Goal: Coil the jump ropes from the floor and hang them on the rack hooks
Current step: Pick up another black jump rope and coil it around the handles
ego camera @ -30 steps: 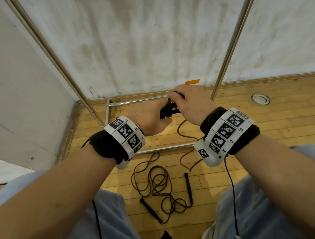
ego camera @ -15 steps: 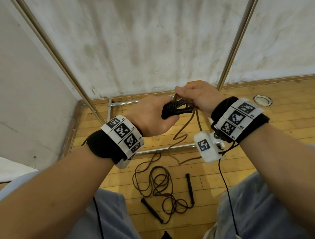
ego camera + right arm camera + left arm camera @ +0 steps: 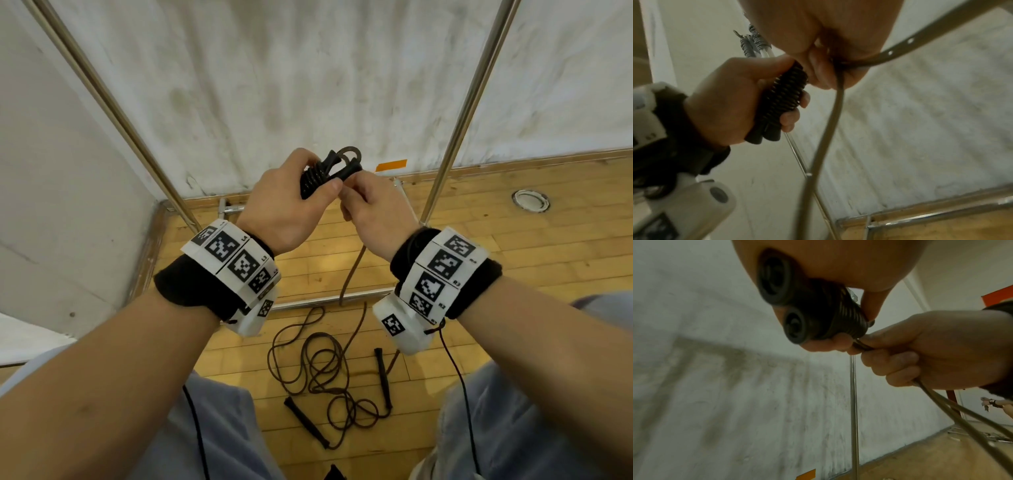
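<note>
My left hand grips the two black handles of a jump rope side by side, with several turns of brown cord wound round them. My right hand pinches the cord right beside the handles; the loose cord hangs from that fist to the floor. In the right wrist view the ribbed handle bundle fills the left fist. A second jump rope lies tangled on the wooden floor between my knees, both black handles free.
The steel rack's slanted uprights rise on either side of my hands, with its base bars on the floor in front of the white wall. A round floor fitting sits at the right. Orange tape marks the wall base.
Both hands have risen with the rope; the right hand swung from above the handles down to their right, laying another turn of cord round them. The hanging cord is shorter.
</note>
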A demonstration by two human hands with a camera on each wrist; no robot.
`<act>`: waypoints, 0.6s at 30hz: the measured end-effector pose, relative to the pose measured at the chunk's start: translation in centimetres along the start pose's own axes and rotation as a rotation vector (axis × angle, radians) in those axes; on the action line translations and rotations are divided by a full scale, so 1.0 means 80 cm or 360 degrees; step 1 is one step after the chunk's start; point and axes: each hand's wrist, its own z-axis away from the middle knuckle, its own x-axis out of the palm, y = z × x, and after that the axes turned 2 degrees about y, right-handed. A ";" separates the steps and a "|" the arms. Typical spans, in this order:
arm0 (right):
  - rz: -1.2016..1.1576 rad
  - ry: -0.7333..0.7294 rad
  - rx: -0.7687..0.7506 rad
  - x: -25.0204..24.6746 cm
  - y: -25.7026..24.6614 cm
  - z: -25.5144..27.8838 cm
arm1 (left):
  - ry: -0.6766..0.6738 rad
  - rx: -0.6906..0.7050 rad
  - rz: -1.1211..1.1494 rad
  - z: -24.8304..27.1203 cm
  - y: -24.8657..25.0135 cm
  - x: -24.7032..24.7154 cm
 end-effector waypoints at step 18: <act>-0.0214 -0.0219 0.0363 0.018 0.025 -0.005 | -0.0001 -0.0152 0.0200 -0.007 0.009 0.006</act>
